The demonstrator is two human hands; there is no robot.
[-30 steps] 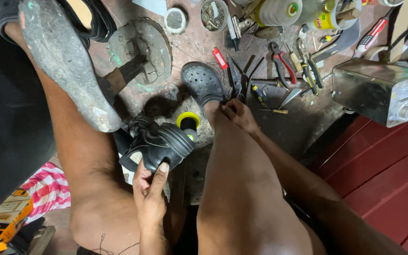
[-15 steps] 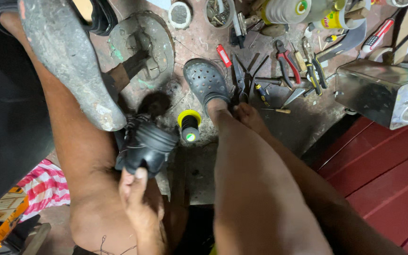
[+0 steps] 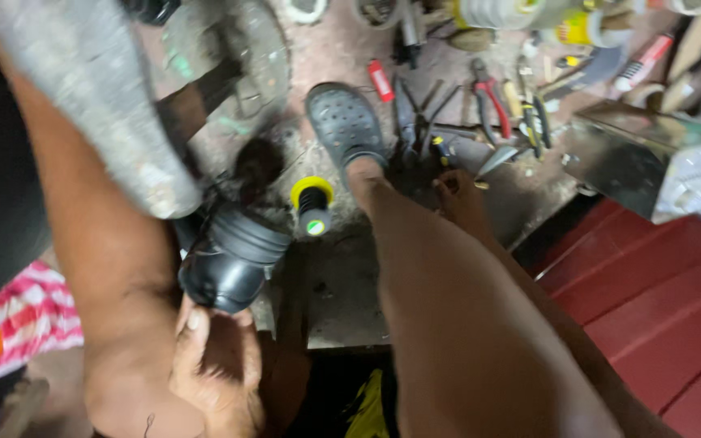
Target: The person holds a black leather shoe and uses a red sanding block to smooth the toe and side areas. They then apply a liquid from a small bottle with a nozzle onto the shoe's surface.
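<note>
My left hand (image 3: 212, 369) at the bottom grips a black shoe (image 3: 233, 255) from below, holding it against my left leg. Just above it a worn grey shoe sole (image 3: 99, 105) faces up, over an iron cobbler's stand (image 3: 237, 73). My right hand (image 3: 458, 201) is stretched past my right leg and rests low on the floor beside my foot in a black perforated clog (image 3: 341, 122). Its blurred fingers point at the loose tools, and I see nothing in them. A black bottle with a yellow collar (image 3: 311, 204) stands between the shoe and the clog.
Red-handled pliers (image 3: 490, 93), scissors (image 3: 415, 113), a small red tool (image 3: 380, 79) and several other hand tools lie on the dirty floor ahead. A metal box (image 3: 642, 154) sits right, above red wooden boards (image 3: 659, 324). A pink-and-white striped cloth (image 3: 22, 312) lies left.
My right hand has slid right, away from the clog toward the tools. My left hand has dropped lower under the black shoe, which has turned. The view has moved closer.
</note>
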